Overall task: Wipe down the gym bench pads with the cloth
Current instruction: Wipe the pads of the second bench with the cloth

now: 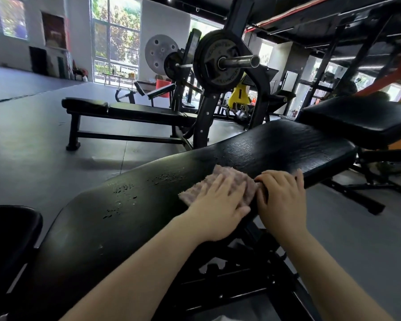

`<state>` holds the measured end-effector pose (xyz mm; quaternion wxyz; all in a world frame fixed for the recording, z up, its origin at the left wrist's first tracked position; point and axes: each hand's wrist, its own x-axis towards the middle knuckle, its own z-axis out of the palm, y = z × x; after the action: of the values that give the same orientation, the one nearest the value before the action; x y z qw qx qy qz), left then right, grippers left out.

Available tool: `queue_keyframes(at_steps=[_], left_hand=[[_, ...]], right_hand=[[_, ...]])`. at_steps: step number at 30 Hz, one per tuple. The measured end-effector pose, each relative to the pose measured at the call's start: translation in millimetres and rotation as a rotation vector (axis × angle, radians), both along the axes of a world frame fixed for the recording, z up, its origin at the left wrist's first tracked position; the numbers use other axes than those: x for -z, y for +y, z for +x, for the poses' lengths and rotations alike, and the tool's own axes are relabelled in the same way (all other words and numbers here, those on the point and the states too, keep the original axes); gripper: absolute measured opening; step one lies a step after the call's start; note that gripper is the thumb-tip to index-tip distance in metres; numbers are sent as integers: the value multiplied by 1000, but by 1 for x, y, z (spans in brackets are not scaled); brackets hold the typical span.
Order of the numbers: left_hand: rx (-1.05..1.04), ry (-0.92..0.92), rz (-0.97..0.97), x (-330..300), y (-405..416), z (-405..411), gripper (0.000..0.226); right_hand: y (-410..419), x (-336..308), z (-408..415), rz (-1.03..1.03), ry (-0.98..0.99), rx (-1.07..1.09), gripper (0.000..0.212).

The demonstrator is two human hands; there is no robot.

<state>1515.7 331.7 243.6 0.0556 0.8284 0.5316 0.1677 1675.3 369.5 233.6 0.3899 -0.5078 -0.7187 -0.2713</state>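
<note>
Cloth (229,184), pinkish and folded flat, lies on the long black bench pad (276,144) near its near edge, about midway along its length. The left hand (218,205) rests on top of it with fingers straight and spread, palm down, a placement that presses the whole fold against the vinyl so it can be slid rather than dragged by a corner. The right hand (281,195) sits just beside the cloth with its fingers curled over the near edge of the pad, touching the cloth's right side; it appears to steady the bench, though whether it also pinches the fabric cannot be told. Droplets (167,178) bead on the pad to the left of the cloth, toward the far edge, which suggests that stretch is not yet wiped. A second, smaller pad (366,121) adjoins the far right end. A barbell with weight plate (218,60) stands behind.
</note>
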Motion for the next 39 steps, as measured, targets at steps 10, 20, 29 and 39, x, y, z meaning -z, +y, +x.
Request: queue_keyframes(at_steps=[10,20,29,39], left_hand=[[-94,-101,-146,0,136,-32,47],[-184,-136,-134,7,199,-66,72],[-23,-68,-117,3,81,-19,48],[131,84,-80,54,-55,-61,63]], right_hand=[[27,27,-9,232,314,-230,32],[35,32,-11,308,310,-233,32],[29,29,-9,257,303,-205,29],[22,26,-6,189,234,-150,28]])
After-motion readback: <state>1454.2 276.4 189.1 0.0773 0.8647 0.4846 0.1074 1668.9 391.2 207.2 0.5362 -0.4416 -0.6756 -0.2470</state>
